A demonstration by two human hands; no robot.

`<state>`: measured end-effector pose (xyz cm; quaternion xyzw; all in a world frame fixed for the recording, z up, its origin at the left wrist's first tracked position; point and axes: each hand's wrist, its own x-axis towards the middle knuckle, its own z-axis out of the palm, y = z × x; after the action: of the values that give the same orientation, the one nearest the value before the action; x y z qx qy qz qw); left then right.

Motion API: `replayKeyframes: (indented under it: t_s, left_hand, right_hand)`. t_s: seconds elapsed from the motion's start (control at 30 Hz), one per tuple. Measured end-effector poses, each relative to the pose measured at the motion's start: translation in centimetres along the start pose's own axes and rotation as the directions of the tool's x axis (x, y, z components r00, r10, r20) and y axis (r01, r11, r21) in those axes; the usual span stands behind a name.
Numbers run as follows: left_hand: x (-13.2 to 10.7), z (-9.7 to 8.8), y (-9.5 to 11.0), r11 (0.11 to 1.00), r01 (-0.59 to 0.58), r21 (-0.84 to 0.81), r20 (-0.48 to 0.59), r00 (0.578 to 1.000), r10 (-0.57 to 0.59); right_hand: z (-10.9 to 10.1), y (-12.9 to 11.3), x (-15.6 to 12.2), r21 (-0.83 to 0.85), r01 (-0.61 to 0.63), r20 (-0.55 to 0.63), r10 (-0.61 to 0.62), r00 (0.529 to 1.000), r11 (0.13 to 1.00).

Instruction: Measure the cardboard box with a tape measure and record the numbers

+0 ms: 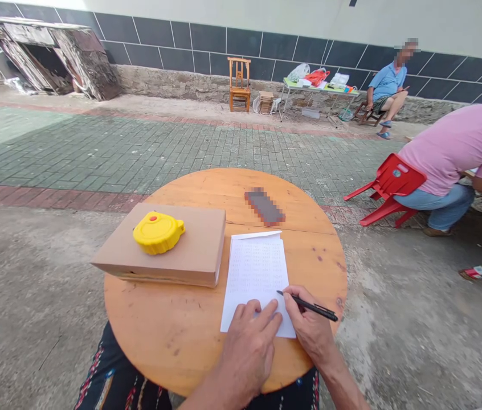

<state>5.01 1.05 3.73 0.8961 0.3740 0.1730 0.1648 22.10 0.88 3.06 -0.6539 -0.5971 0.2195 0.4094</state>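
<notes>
A white sheet of paper [253, 273] with rows of small writing lies on the round wooden table [181, 330], and a folded edge shows at its top. My left hand [252, 336] rests on the sheet's lower part with its fingers spread. Between the fingers of my right hand [309, 322] is a black pen [315, 308], its tip at the paper's right side below the written rows. Left of the paper, a flat brown cardboard box [200, 239] carries a yellow tape measure [158, 232] with a red button.
A blurred dark phone-like object [265, 206] lies beyond the paper. To the right, a person in a pink shirt [458, 148] sits on a red plastic chair [399, 176]. Along the wall are a wooden chair [240, 91], a table with bags [305, 85] and a seated person in blue [388, 82].
</notes>
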Motion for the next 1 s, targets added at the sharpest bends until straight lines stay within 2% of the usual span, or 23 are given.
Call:
replayKeyframes:
  t_s: [0.23, 0.43, 0.53, 0.73, 1.0]
  left_hand:
    - [-0.12, 0.14, 0.05, 1.0, 0.006, -0.015, -0.024, 1.0, -0.007]
    - [-0.13, -0.08, 0.11, 1.0, 0.004, -0.023, -0.016, 1.0, -0.004]
    - [-0.14, -0.11, 0.07, 1.0, 0.0, -0.016, -0.011, 1.0, 0.0]
    - [-0.1, 0.13, -0.12, 0.999, -0.027, 0.034, -0.01, 1.0, 0.027]
    - [-0.1, 0.06, 0.12, 0.999, -0.019, 0.04, -0.009, 1.0, 0.019]
  right_hand:
    - [-0.1, 0.27, -0.06, -0.004, -0.036, -0.026, 0.036, 0.999, 0.999]
    - [-0.18, -0.09, 0.09, 0.011, -0.039, 0.021, 0.038, 0.999, 0.999]
    - [-0.18, 0.07, -0.15, 0.033, -0.039, -0.027, 0.04, 0.999, 0.999]
    - [-0.03, 0.43, -0.48, 0.183, -0.112, -0.101, 0.132, 0.986, 0.977]
    - [0.12, 0.27, -0.24, 0.125, -0.105, -0.083, 0.116, 0.99, 0.987]
